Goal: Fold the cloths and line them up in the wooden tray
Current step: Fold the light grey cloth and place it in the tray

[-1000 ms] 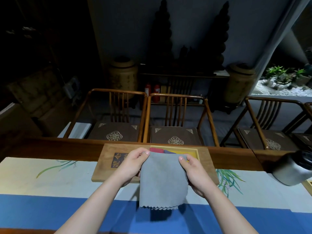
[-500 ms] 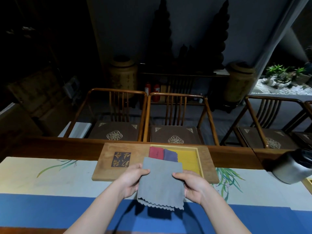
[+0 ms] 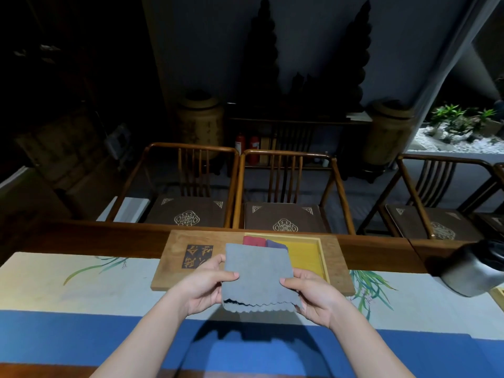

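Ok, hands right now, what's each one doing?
Left hand: pinching the left edge of the folded grey cloth.
Right hand: pinching its right edge.

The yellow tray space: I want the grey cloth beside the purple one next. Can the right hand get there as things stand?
Probably yes. The yellow tray floor right of the purple cloth lies bare, just beyond the right hand. But both hands grip the grey cloth; the left hand would need to let go.

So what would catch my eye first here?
Probably the grey cloth, folded and held up at centre by both hands, left and right. Just behind it lies the wooden tray with its bright yellow floor, a red cloth and a purple cloth already inside.
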